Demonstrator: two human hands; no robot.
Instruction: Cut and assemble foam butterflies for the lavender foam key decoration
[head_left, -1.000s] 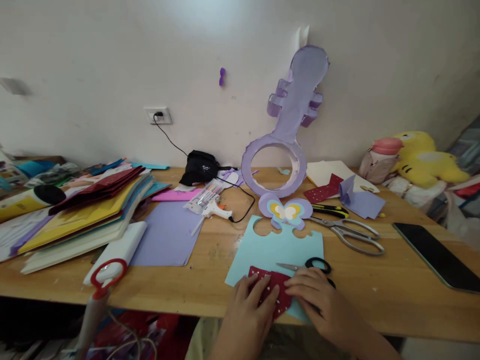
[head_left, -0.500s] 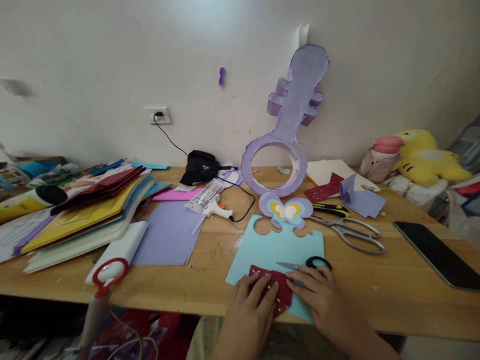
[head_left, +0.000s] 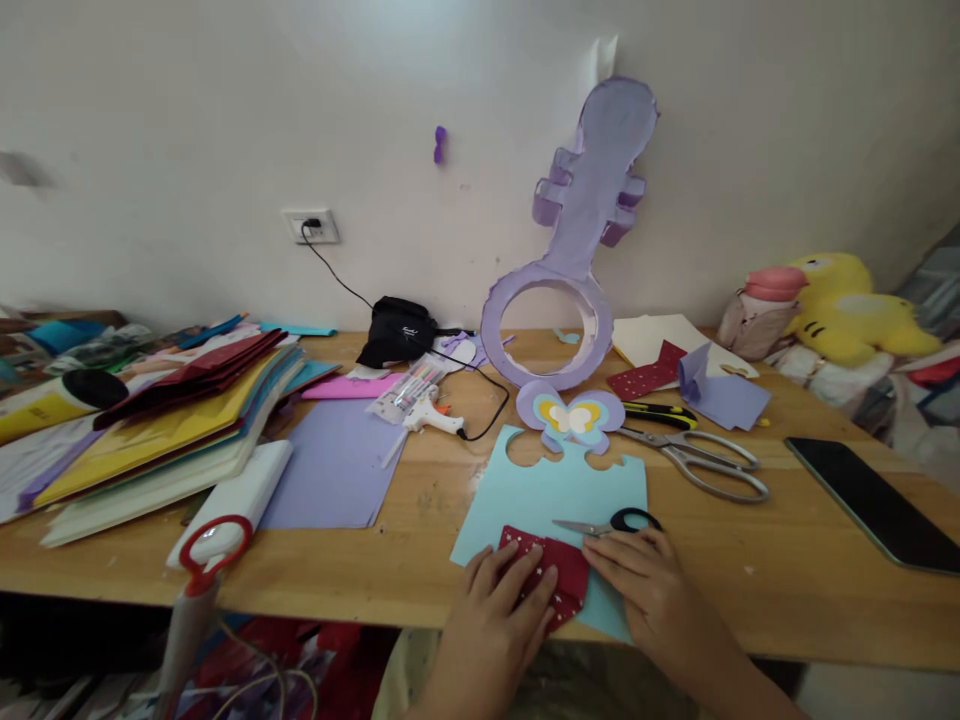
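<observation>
Star-print dk-red paper [head_left: 571, 566], 1 pc, lies atop lt-blue cut-out sheet [head_left: 566, 492] nr front edge of wooden table [head_left: 420, 560]; L hand [head_left: 499, 606] flat on paper, fingers slightly apart; R hand [head_left: 646, 582], fingers close tog., over blk-handled scissors [head_left: 595, 528], any grip unclear.

Txt illeg., incl. on blk pouch [head_left: 391, 338].

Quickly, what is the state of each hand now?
Left hand: open, fingers resting on the red starred paper.
Right hand: fingers partly over the black-handled scissors; grip cannot be told.
</observation>
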